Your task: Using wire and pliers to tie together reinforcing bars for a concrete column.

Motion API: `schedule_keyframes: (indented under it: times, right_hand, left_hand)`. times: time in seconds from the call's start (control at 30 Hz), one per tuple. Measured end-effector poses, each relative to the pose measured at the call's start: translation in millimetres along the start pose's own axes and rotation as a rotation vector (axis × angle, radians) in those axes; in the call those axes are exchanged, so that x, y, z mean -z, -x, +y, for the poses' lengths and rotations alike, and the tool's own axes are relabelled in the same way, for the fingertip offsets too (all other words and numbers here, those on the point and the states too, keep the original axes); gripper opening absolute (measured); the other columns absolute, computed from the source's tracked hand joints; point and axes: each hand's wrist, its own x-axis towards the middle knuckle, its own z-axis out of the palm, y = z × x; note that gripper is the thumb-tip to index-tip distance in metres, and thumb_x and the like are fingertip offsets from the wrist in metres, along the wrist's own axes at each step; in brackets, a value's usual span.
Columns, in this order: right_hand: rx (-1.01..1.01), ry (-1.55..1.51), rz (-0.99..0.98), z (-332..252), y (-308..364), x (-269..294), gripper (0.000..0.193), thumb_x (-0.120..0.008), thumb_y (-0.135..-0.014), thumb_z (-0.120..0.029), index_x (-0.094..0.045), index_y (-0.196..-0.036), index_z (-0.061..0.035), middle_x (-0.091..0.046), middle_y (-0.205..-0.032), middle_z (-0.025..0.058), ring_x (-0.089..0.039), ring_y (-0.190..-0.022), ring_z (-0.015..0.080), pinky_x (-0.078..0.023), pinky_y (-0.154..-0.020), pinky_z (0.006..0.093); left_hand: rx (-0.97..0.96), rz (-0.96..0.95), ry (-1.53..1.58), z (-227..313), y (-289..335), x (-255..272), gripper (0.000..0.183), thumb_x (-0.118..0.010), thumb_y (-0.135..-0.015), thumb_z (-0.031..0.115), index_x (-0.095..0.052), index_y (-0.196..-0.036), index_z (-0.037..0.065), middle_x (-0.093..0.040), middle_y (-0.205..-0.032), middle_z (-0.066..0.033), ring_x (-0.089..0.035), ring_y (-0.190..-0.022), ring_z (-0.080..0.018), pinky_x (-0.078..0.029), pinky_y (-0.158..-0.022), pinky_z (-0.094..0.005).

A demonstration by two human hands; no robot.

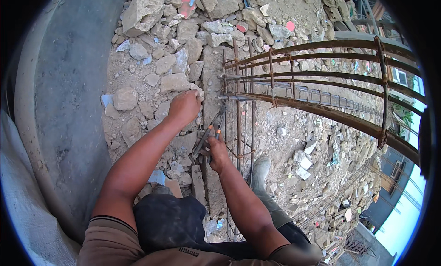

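My right hand [217, 152] is wrapped round a pair of pincers [205, 138] with dark handles marked in orange, the handles spread apart. The head of the pincers points away from me, at the near end of a rusty rebar cage [303, 110]. Upright rods and thin stirrups cross there. To the left, my left hand [185, 107] is closed, its knuckles upward, beside a pale stone [174, 82]. Whatever its fingers may hold is hidden or too small to make out. A gap lies between the left hand and the cage.
Long rebars curve off to the right, tied by stirrups. Broken stones [143, 14] and rubble cover the ground on both sides. A grey concrete surface [76, 91] runs along the left. My boot [260, 173] stands right of the upright rods, and my dark-clothed knee [169, 220] is near.
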Motion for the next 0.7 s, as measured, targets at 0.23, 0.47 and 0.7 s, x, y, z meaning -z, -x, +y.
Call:
schedule_keyframes:
  times: [0.23,0.47,0.7]
  right_hand:
    - [-0.079,-0.109,-0.174,-13,0,-4,0.044,-0.048,-0.092,-0.015,-0.037,-0.134,-0.0108,-0.053,-0.118,0.0107,-0.06,-0.1,0.0266,-0.058,-0.079,0.0463]
    - [-0.014,-0.172,-0.23,7,-16,11,0.034,-0.049,-0.093,-0.011,-0.042,-0.127,-0.0102,-0.054,-0.118,0.0117,-0.063,-0.103,0.029,-0.06,-0.081,0.05]
    - [-0.002,-0.135,-0.221,-3,-5,0,0.034,-0.052,-0.09,-0.01,-0.045,-0.124,-0.0094,-0.059,-0.102,0.0081,-0.064,-0.087,0.0249,-0.06,-0.076,0.0424]
  left_hand:
    - [-0.365,0.173,-0.352,30,10,17,0.045,-0.06,-0.086,0.035,-0.066,-0.105,-0.005,-0.069,-0.104,-0.0227,-0.066,-0.1,-0.0389,-0.05,-0.09,-0.048]
    - [-0.007,-0.405,-0.133,46,16,-27,0.067,-0.063,-0.083,0.053,-0.063,-0.109,-0.008,-0.066,-0.109,-0.0279,-0.064,-0.103,-0.0414,-0.05,-0.089,-0.0485]
    - [-0.008,-0.329,-0.088,40,18,-30,0.066,-0.064,-0.082,0.051,-0.063,-0.108,-0.009,-0.066,-0.108,-0.028,-0.065,-0.102,-0.0415,-0.05,-0.088,-0.0484]
